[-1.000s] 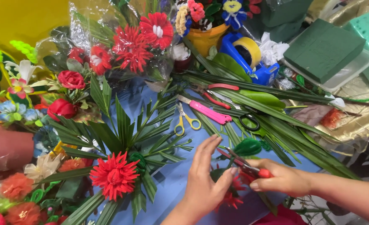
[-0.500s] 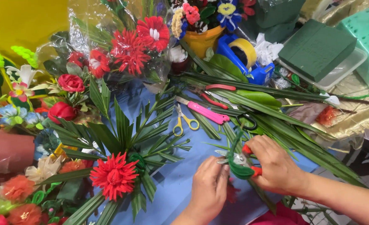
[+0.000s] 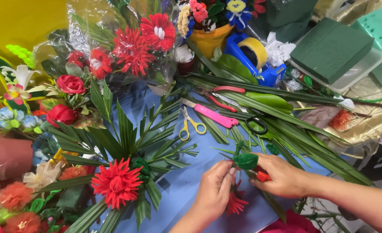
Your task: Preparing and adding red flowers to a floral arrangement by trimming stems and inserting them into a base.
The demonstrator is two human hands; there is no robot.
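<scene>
My left hand pinches a green stem just below a dark green leaf. Under that hand lies a red flower, partly hidden. My right hand grips a red-handled tool whose tip sits at the leaf; its blades are hidden by the leaf. To the left lies an arrangement of a big red flower on fanned palm leaves.
Yellow-handled scissors, a pink cutter, red-handled pliers and black-handled scissors lie on the blue cloth among long leaves. Flower bunches crowd the left and back. A blue tape dispenser and green foam blocks stand at the back right.
My left hand drew back from the cloth and closed on the stem. My right hand swung the tool and leaf from pointing left to upright, closer to the left hand.
</scene>
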